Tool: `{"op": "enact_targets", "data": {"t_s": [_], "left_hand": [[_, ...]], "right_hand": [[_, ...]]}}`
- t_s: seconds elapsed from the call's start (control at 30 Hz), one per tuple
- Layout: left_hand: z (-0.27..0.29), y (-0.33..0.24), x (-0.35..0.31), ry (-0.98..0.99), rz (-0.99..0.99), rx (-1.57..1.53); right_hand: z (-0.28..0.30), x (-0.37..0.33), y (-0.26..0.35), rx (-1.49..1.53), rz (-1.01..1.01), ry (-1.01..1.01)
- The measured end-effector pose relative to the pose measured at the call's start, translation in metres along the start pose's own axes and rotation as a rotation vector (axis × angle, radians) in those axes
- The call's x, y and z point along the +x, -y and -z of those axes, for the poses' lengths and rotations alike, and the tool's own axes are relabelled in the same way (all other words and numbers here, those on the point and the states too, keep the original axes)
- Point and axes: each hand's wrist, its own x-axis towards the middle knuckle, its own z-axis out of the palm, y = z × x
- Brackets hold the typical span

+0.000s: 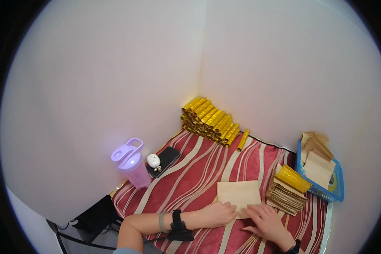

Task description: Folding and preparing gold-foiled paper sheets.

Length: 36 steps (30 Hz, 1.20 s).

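Observation:
A pale tan paper sheet [239, 191] lies flat on the striped cloth in front of me. My left hand [218, 213] rests at its near left edge with the fingers curled closed; whether paper is pinched under them is hidden. Over the sheet's near right corner lies my right hand [264, 221], its fingers stretched and spread, touching the paper. Just right of the sheet is a stack of brown paper [286, 197], with a shiny gold sheet [294, 178] on top at its far end.
Gold tubes [209, 120] are piled in the far corner, one single tube [243, 140] beside them. A blue basket [338, 186] holding papers stands at right. At left are a purple shaker bottle [133, 167], a black phone [170, 159] and a white earbud case [153, 160]. White walls border the table.

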Motion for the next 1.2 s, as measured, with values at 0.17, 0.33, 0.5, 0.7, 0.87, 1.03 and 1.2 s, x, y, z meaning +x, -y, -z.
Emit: {"op": "enact_targets", "data": {"t_s": [0.17, 0.33, 0.5, 0.7, 0.87, 1.03, 1.2], "left_hand": [[0.01, -0.002, 0.0, -0.017, 0.042, -0.114], [0.002, 0.004, 0.007, -0.051, 0.044, -0.15], [0.003, 0.018, -0.007, -0.045, 0.192, -0.394], [0.03, 0.017, -0.002, 0.089, 0.25, -0.462], [0.025, 0.018, -0.011, 0.058, 0.4, -0.609], [0.023, 0.015, -0.007, 0.026, 0.452, -0.601], [0.025, 0.013, -0.006, 0.035, 0.532, -0.618]], "right_hand": [[-0.022, 0.001, -0.006, -0.003, 0.057, -0.044], [-0.019, -0.001, -0.007, 0.053, -0.008, -0.128], [-0.02, -0.003, -0.007, 0.156, -0.093, -0.153], [-0.019, -0.017, -0.016, 0.146, -0.147, -0.187], [-0.021, -0.018, -0.017, 0.198, -0.188, -0.174], [-0.026, -0.017, -0.019, 0.304, -0.309, -0.143], [-0.024, -0.01, -0.016, 0.336, -0.354, -0.122]]}}
